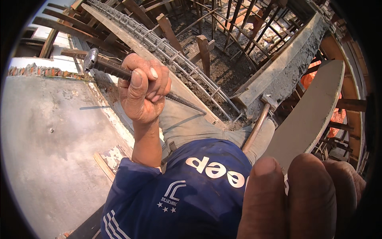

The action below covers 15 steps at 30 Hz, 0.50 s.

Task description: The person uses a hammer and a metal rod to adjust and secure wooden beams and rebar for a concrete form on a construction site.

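My left hand [145, 89] is wrapped round a long dark steel chisel [113, 68]. Its battered, flattened head is at the upper left, and its thin end slants down to the right beside a wooden board [185, 97]. Very near the camera at lower right is my right hand [308, 195], its fingers raised and slightly apart with nothing visible between them; the palm is out of sight. A hammer [256, 126] with a wooden handle leans by my right leg, its head [269, 101] against the rough concrete edge.
A rebar cage [153, 38] runs along the board. Timber props [203, 53] and bars stand in the pit beyond. To the left lies a grey slab [47, 127] with a broken brick edge; a curved grey panel [308, 111] stands at right.
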### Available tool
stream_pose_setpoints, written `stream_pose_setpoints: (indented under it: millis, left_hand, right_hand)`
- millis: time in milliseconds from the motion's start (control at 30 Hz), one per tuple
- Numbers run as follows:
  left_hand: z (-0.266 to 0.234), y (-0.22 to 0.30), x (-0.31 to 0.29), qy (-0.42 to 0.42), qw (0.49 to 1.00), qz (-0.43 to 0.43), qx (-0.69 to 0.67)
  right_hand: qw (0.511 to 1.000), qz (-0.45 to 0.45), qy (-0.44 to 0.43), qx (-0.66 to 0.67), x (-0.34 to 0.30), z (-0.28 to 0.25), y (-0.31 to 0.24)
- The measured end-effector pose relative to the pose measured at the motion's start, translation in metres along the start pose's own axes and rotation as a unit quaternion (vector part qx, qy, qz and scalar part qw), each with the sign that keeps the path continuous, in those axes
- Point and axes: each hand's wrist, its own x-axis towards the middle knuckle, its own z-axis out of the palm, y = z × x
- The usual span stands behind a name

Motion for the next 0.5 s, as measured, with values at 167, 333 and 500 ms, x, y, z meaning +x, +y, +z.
stream_pose_setpoints:
  millis: [167, 333, 500]
  left_hand:
    - [0.003, 0.008, -0.004, 0.008, 0.998, 0.006, 0.057]
    - [-0.001, 0.004, -0.005, 0.023, 1.000, 0.003, -0.020]
    - [-0.004, 0.007, -0.008, 0.024, 0.999, 0.023, -0.014]
  right_hand:
    - [0.997, 0.021, -0.003, -0.077, -0.011, -0.038, -0.011]
    - [0.991, 0.046, -0.015, -0.126, -0.013, -0.053, -0.013]
    - [0.998, -0.042, -0.001, -0.045, 0.030, -0.013, 0.013]
